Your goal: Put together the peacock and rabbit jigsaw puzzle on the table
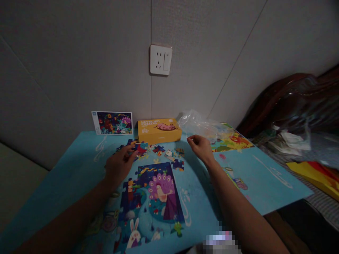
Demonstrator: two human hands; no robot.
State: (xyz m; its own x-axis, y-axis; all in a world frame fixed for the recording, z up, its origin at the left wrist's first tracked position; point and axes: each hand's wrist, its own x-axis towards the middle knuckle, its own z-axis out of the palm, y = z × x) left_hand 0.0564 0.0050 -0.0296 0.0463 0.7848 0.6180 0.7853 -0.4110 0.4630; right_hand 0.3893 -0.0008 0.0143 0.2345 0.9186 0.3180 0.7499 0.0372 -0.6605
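My left hand [120, 165] is over the left part of the loose puzzle pieces. Its thumb and index finger close on a red and blue puzzle piece [141, 148]. To the right, my right hand [200, 146] is raised above the tabletop with fingers curled and fingertips together; whatever they may hold is too small to make out. Between my forearms lies a partly joined jigsaw puzzle [153, 204] with a pink peacock and a white rabbit, its left edge uneven. More loose puzzle pieces [159, 151] are scattered between my hands, beyond the joined part.
A yellow puzzle box [159, 130] stands against the wall beside a picture card [114, 123]. Clear plastic bags [197, 123] and another colourful puzzle [233, 141] lie at the back right of the blue table [275, 176]. A wall socket [160, 60] is above.
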